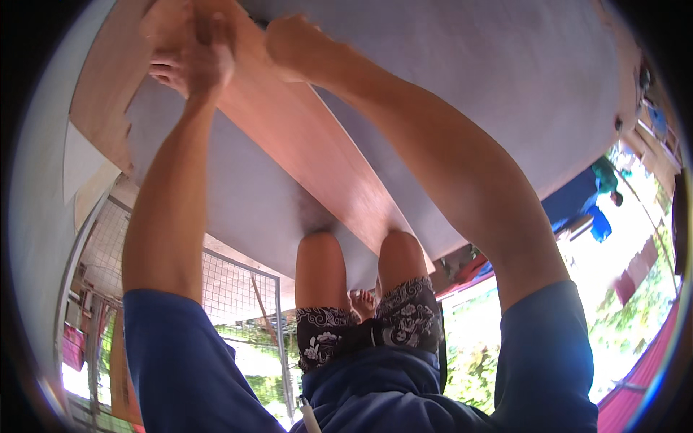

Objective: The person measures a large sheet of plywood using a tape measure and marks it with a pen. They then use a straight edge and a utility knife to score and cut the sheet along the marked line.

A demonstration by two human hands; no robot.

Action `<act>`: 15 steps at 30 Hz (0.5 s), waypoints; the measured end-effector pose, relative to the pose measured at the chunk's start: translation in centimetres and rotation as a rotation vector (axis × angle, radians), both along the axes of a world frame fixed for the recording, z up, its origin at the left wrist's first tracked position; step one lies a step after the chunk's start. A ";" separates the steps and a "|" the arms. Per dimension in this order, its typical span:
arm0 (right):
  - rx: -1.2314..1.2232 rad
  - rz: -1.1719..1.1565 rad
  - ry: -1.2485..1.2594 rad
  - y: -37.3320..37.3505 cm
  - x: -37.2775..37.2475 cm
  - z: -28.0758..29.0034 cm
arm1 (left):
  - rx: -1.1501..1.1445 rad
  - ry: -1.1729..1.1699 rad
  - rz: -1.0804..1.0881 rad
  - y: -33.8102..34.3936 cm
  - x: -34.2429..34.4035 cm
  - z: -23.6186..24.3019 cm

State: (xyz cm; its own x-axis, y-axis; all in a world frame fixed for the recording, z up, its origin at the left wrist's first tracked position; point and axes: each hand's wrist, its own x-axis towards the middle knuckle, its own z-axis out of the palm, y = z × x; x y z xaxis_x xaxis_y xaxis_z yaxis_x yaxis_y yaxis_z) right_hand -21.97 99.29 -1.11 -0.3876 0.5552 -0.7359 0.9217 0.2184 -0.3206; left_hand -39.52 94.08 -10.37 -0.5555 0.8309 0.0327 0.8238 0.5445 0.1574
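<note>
A long, narrow reddish-brown plywood strip (310,141) lies slantwise on a wide grey board (245,155), running from the far left toward my knees. Near its far end, my left hand (195,61) rests on the strip's left side, thumb apart from the fingers; motion blurs it somewhat. Across from it, my right hand (297,49) is curled in at the strip's right edge. The back of the hand and wrist hide most of its fingers, so whatever they hold does not show. A small dark thing peeks out beside that hand.
Another brown sheet (101,94) with a jagged edge lies at the left. Below the board's near left edge is a wire mesh panel (242,289). My knees stand against the near edge. At the far right, a person in green (606,177) is near a blue container (599,224).
</note>
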 end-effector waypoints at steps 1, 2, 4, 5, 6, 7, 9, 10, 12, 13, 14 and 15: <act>-0.066 -0.003 0.002 -0.8 1.3 0.4 | 0.008 0.009 -0.012 0.1 0.0 -0.1; -0.131 -0.008 0.009 -1.4 2.4 0.8 | 0.047 -0.043 -0.032 0.3 -0.2 0.0; -0.181 -0.048 0.030 -3.5 4.1 1.3 | 0.048 -0.118 -0.042 0.4 0.0 0.3; -0.167 -0.082 0.033 -5.2 5.3 1.5 | 0.043 -0.154 -0.039 0.2 0.1 0.7; -0.154 -0.117 0.039 -7.0 6.4 1.7 | 0.055 -0.142 -0.051 0.4 0.3 0.9; -0.157 -0.183 0.070 -8.8 7.9 1.9 | 0.038 -0.192 -0.042 0.3 0.5 1.2; -0.148 -0.297 0.133 -12.5 11.4 2.4 | 0.015 -0.291 -0.005 0.2 0.6 1.4; -0.173 -0.336 0.117 -14.5 13.1 2.7 | 0.004 -0.253 0.000 0.3 0.5 1.3; -0.198 -0.368 0.100 -18.4 16.2 3.4 | 0.055 -0.236 -0.017 0.4 -0.1 0.7; -0.196 -0.369 0.089 -20.4 17.7 3.9 | 0.076 -0.206 -0.055 0.6 -0.4 0.1; -0.189 -0.365 0.064 -22.1 19.0 4.3 | 0.073 -0.211 -0.016 1.0 -0.8 -0.5; -0.184 -0.361 0.036 -24.0 20.2 4.7 | 0.067 -0.190 0.000 1.4 -1.3 -0.9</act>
